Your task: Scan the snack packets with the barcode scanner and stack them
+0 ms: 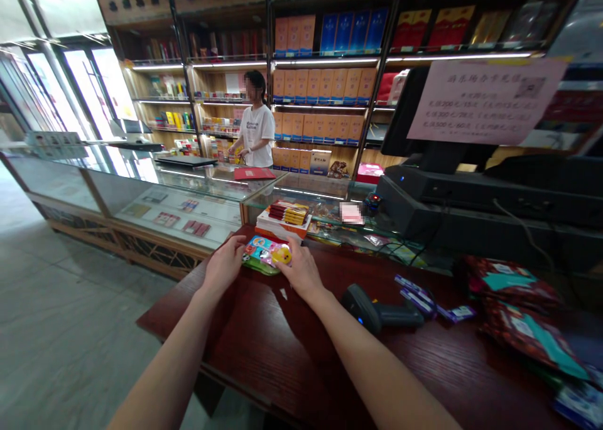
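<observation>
Packets (260, 252), on desk (254, 329): my left hand (225, 264) lay loosely spread at one edge; my right hand (304, 272) touched the other, grip I couldn't tell.

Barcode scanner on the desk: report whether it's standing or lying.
Lying down: the scanner rests on the desk, its handle stretched along the tabletop.

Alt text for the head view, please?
A person's left hand and right hand flank multicoloured glossy packets on a dark red wooden table. A black pistol-shaped scanner lies nearby; beyond, someone in a white top stands behind glass counters.
</observation>
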`<state>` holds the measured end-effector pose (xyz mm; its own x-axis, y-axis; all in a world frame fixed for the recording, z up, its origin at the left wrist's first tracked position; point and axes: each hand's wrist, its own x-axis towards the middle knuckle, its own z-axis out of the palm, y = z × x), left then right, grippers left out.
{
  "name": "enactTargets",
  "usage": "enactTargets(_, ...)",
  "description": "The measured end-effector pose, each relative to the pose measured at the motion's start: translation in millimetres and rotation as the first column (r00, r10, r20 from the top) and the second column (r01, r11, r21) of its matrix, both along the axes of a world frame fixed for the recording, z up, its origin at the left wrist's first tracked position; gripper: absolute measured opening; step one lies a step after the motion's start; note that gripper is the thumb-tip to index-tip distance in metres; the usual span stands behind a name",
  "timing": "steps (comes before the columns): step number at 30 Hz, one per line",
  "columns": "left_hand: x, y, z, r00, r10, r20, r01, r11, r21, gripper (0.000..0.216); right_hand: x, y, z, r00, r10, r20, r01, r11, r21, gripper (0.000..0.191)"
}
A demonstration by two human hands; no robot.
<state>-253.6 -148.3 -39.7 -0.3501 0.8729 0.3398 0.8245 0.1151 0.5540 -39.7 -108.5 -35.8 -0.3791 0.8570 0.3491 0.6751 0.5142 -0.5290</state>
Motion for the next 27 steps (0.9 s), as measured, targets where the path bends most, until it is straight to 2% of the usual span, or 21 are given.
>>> enactTargets(5,-4.6,2.7,-7.9,0.999,0.033,0.007,-0.033,0.999,-0.013,0.035,-9.6,4.7,-6.5,0.999,0.029,-0.022,-0.030,0.999,-0.014,0.067)
enactTargets(16,-10.4,-0.3,-8.7,0.996,0.072,0.049,-0.069,0.996,-0.048,0.035,-23.1,12.6,-20.3,0.998,0.055,-0.038,-0.055,0.998,-0.016,0.068)
enactTargets(27,-9.1,-0.8,-14.5,0.998,0.054,0.029,-0.052,0.997,-0.050,0.033,-22.6,8.3,-15.3,0.999,0.024,0.030,-0.024,1.000,-0.008,0.076)
